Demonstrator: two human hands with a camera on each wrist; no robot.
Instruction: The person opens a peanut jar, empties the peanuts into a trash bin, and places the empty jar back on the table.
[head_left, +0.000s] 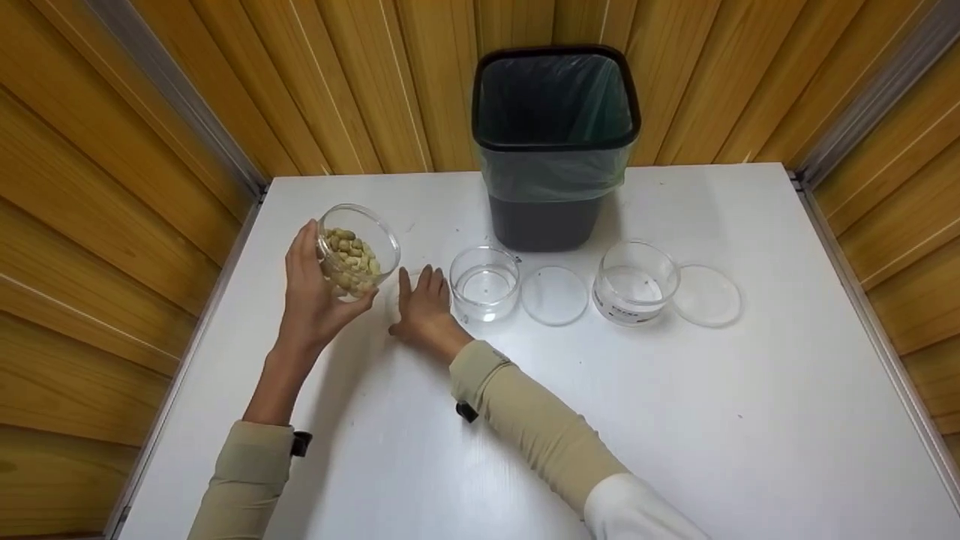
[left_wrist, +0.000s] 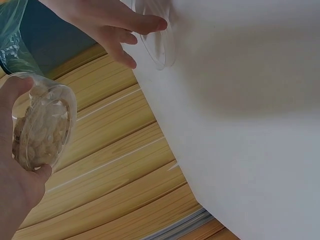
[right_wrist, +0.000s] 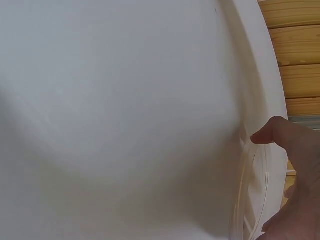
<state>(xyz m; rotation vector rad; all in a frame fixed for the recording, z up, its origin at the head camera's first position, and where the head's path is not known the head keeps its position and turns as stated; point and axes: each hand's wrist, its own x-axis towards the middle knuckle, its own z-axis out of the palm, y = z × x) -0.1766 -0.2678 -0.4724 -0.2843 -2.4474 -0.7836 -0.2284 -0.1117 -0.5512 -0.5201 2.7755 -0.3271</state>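
At the left, my left hand [head_left: 306,300] grips a clear round container [head_left: 382,244] by its side, tilted above the table. Small tan and pale-green nuts [head_left: 351,255] lie inside it; the left wrist view shows them through the clear wall. My right hand [head_left: 426,311] reaches over a clear round lid [right_wrist: 254,195] on the table, with its fingers extended. In the right wrist view, the thumb [right_wrist: 267,132] is right at the lid's rim. Much of this lid is hidden under the hand in the head view.
A clear container [head_left: 486,296] stands just right of my right hand, with a lid [head_left: 555,296] beside it. Farther right are a labelled container [head_left: 634,296] and another lid [head_left: 707,296]. A dark, bag-lined bin [head_left: 544,225] stands at the back of the white table [head_left: 637,420].
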